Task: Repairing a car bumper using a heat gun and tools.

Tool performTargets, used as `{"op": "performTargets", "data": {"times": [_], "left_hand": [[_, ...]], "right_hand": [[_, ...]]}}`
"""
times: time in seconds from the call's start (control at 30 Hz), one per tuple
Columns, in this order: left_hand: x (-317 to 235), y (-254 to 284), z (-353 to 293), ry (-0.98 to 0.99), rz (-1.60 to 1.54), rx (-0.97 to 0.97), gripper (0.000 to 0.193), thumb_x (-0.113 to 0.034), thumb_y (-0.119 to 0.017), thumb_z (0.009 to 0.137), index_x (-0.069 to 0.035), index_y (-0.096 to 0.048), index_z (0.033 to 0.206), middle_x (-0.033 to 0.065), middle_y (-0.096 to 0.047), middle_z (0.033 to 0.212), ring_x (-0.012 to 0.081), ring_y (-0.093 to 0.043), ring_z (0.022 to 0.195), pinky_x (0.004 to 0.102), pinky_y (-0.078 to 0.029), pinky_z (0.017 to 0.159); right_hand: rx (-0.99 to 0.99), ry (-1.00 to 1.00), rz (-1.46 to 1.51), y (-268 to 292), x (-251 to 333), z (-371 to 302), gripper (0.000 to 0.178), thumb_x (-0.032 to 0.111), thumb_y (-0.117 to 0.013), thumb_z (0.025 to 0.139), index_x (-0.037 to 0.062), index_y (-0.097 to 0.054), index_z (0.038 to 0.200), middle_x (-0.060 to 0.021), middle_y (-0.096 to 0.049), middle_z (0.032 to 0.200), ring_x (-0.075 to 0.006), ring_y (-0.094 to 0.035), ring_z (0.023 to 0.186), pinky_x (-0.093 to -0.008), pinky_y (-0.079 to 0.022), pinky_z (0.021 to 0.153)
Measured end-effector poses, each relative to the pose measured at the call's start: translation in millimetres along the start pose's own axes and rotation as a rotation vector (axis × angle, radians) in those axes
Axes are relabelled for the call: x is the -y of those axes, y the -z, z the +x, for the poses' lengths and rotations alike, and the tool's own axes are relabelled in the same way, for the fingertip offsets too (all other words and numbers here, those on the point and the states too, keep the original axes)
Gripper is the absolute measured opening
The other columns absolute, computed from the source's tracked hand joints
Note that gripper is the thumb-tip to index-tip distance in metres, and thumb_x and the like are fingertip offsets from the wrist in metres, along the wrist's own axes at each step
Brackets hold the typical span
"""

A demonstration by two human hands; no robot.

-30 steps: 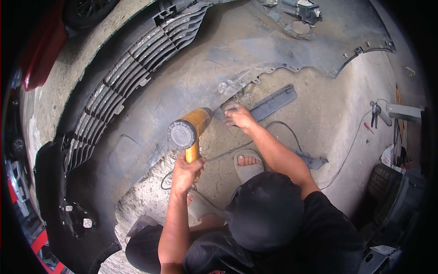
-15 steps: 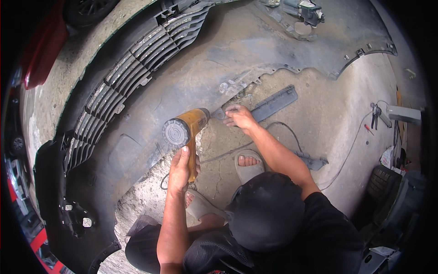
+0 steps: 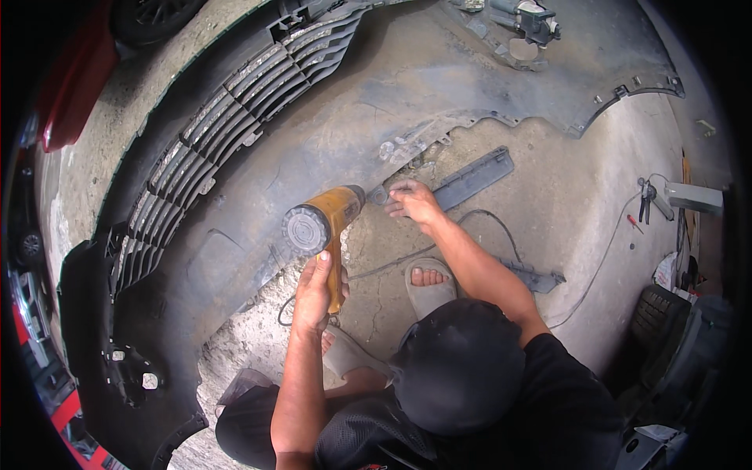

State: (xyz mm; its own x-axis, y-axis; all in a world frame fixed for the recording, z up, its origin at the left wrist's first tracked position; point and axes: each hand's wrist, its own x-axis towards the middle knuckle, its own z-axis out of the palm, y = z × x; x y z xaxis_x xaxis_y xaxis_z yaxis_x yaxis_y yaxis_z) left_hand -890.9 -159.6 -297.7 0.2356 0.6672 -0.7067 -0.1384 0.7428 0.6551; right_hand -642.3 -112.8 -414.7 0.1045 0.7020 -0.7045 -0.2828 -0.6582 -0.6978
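My left hand [image 3: 315, 291] is wrapped around the handle of a yellow heat gun [image 3: 335, 210]. The gun's dark nozzle points right, close to the rounded end of a dark grey plastic strip [image 3: 475, 178]. On that end, the fingers of my right hand [image 3: 413, 204] are closed, covering part of the strip; its long flat part extends to the far right behind the hand. Beyond both hands lies a large dark bumper cover [image 3: 282, 176], inner face up, with a slatted grille [image 3: 223, 117] along its far left side.
A cable [image 3: 392, 262] runs across the concrete floor near my sandalled feet. Another dark plastic piece [image 3: 536, 278] lies under my right forearm. Pliers-like tool [image 3: 645, 200] and a red-handled screwdriver [image 3: 633, 222] lie at the right, near a tyre [image 3: 658, 317]. A red car [image 3: 74, 86] stands at the far left.
The heat gun and my left hand have shifted slightly to the right, bringing the nozzle a little nearer the strip's end. My right hand keeps its place on the strip.
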Motion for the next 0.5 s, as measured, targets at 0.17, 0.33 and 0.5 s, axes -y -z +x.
{"op": "performTargets", "data": {"times": [0.17, 0.33, 0.5], "left_hand": [[0.8, 1.5, 0.3, -0.005, -0.021, -0.003, 0.043, -0.046, -0.056, 0.095, -0.004, -0.053, 0.103, 0.0063, -0.056, 0.078, 0.0147, -0.054, 0.062, 0.0264, -0.045, 0.056], [0.5, 0.8, -1.5, 0.027, 0.001, -0.023, 0.041, -0.044, -0.057, 0.095, -0.005, -0.052, 0.103, 0.0057, -0.057, 0.078, 0.0145, -0.054, 0.062, 0.0261, -0.044, 0.055], [1.3, 0.9, -0.6, 0.022, 0.001, -0.007, 0.040, -0.045, -0.056, 0.096, -0.005, -0.052, 0.102, 0.0056, -0.057, 0.078, 0.0145, -0.054, 0.062, 0.0261, -0.044, 0.055]], "right_hand": [[0.003, 0.002, 0.020, -0.1, -1.1, 0.8, 0.021, 0.007, -0.058, 0.094, -0.0026, -0.054, 0.112, -0.0174, -0.065, 0.094, -0.0257, -0.068, 0.078, -0.0332, -0.056, 0.065], [0.005, 0.002, 0.014, 0.6, -1.0, 1.4, 0.021, 0.007, -0.058, 0.094, -0.0029, -0.054, 0.112, -0.0174, -0.065, 0.095, -0.0257, -0.069, 0.078, -0.0330, -0.056, 0.065], [0.002, -0.004, 0.021, -0.4, 0.2, -0.6, 0.020, 0.007, -0.057, 0.095, -0.0031, -0.054, 0.112, -0.0176, -0.065, 0.095, -0.0256, -0.068, 0.078, -0.0329, -0.057, 0.066]]}}
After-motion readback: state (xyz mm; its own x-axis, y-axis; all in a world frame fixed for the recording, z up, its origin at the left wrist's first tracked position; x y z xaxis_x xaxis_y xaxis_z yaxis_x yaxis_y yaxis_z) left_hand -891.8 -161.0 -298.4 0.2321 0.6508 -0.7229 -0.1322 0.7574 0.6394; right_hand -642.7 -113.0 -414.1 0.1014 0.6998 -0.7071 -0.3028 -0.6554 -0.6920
